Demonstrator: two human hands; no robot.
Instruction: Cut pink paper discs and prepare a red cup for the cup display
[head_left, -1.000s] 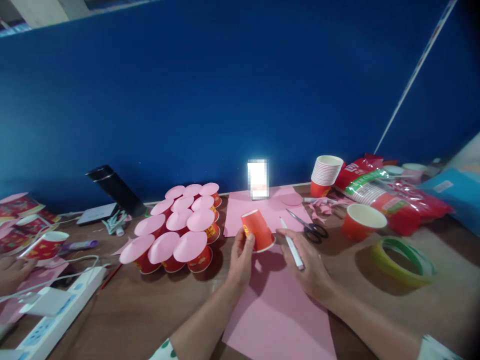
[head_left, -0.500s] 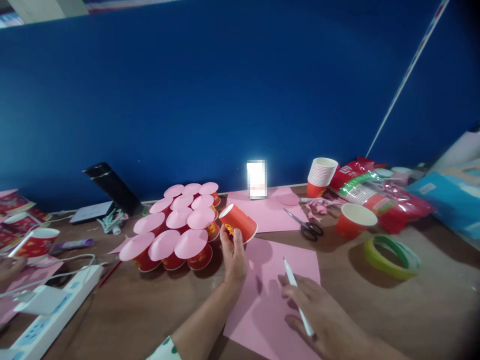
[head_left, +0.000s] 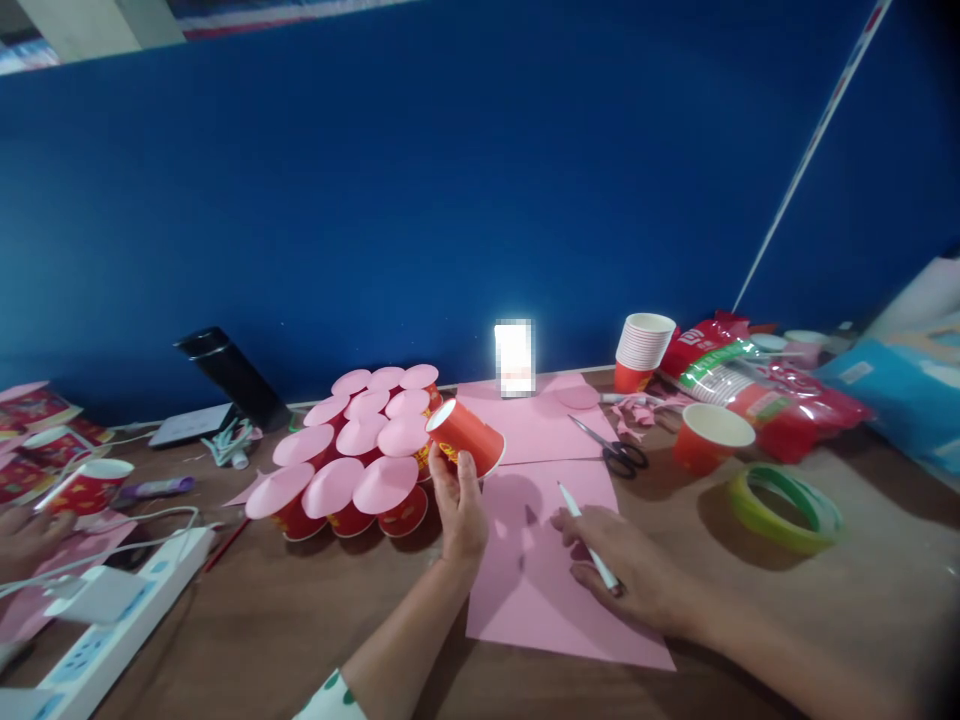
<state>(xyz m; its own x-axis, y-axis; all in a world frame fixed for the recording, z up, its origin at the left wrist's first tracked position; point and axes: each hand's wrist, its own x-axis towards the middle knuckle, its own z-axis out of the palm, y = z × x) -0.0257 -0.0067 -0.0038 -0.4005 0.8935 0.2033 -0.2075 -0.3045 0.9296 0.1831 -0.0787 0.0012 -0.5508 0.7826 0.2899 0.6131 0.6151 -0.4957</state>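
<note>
Left hand [head_left: 461,510], centre of frame: fingers and thumb clamped on one red paper cup [head_left: 474,440], which I see held tilted, wide rim toward lower right.
Right hand [head_left: 630,560], lower right of centre: fingers closed around one white pen [head_left: 590,542], point toward upper left; I cannot tell whether it touches the paper.
Pink sheet [head_left: 540,600], one, below both hands; a second pink sheet [head_left: 547,430] beyond it, at centre.
Scissors [head_left: 624,460], one pair, right of centre, handles dark.
Cups with pink cone tops [head_left: 385,485], a cluster in rows, left of centre.
Single cup [head_left: 705,440] and tape rolls [head_left: 787,510], right of frame.
Cup stack [head_left: 643,355], nested, beside a red plastic pack [head_left: 757,385].
Black flask [head_left: 236,380], leaning, left of frame.
Power strip [head_left: 90,660], lower left.
All on my brown tabletop [head_left: 360,620].
</note>
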